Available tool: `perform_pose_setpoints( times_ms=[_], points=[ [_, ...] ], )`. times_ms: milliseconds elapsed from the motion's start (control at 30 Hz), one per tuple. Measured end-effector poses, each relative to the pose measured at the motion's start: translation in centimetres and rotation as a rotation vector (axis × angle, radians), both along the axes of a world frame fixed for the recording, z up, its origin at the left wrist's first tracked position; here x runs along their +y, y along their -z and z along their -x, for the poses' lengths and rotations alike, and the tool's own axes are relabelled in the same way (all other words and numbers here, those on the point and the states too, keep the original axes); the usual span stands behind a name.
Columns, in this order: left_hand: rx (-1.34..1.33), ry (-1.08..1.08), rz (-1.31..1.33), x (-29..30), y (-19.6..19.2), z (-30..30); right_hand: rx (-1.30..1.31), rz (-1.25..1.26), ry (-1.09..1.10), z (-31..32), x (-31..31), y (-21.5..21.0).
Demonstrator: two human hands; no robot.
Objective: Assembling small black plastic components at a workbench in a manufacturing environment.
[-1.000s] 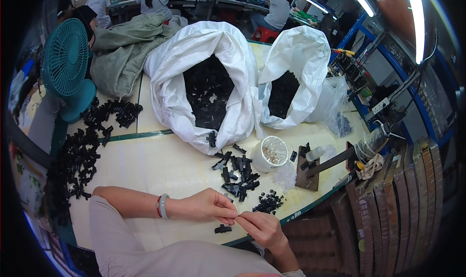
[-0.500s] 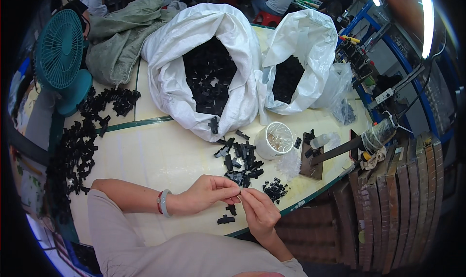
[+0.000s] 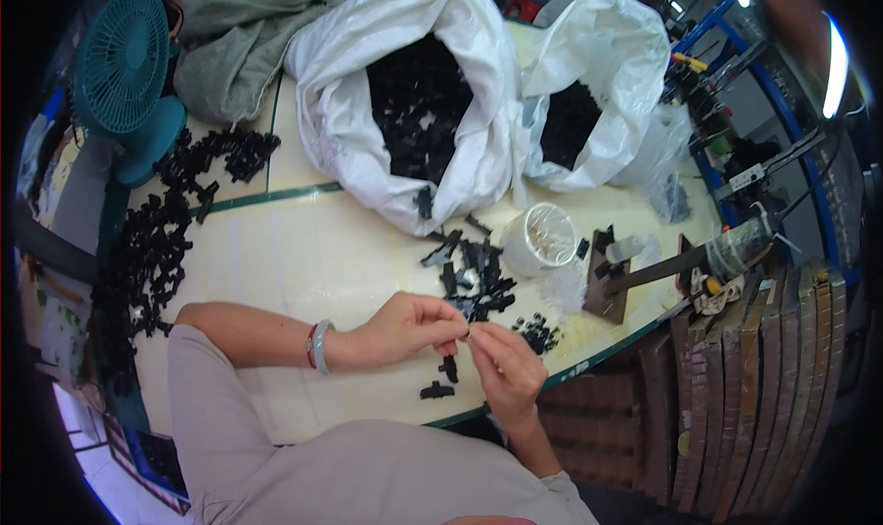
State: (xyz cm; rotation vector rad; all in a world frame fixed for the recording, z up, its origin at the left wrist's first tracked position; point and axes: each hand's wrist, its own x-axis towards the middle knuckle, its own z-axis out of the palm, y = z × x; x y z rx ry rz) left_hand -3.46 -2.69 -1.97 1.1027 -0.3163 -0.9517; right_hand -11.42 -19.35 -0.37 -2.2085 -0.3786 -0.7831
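Over the near edge of the worktable, my left hand (image 3: 397, 332) and my right hand (image 3: 509, 370) meet fingertip to fingertip. Both are closed in a pinch on something tiny, mostly hidden by the fingers. Just beyond them lies a loose heap of black plastic parts (image 3: 476, 276). Two more black pieces lie near my left hand; the closest to me is a short black part (image 3: 437, 391). Beside my right hand is a small pile of round black pieces (image 3: 535, 334). A white tub (image 3: 521, 254) with thin clear or pale pieces stands behind that pile.
A large white sack (image 3: 322, 92) and a smaller white bag (image 3: 635, 56), both holding black parts, stand at the back. More black parts (image 3: 152, 249) spread along the left, below a green fan (image 3: 124, 60). A metal bar fixture (image 3: 667, 269) sits at right, above stacked brown boards (image 3: 736, 387).
The whole scene sits higher and slightly further right in the picture, as the head view has shifted. My fingertips stay together; the thin pale strand beneath them no longer shows.
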Motion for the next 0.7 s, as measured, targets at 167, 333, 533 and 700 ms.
perform_pose_setpoints(
  times_ms=[167,333,533,700],
  points=[
    [-0.011,0.026,0.028,0.1,-1.4,-0.6,0.060,-0.140,-0.004,-0.3,-0.4,-0.4],
    [0.017,0.037,0.012,0.3,-1.9,-0.8,0.123,-0.294,-0.056,-0.1,-0.7,0.6],
    [0.018,0.066,-0.106,0.4,-2.0,-1.7,0.163,-0.347,0.076,0.1,-2.4,0.6],
    [-1.099,0.016,-0.270,0.7,-1.5,-2.1,0.013,-0.109,0.229,-1.2,-6.6,-0.5]
  ],
)
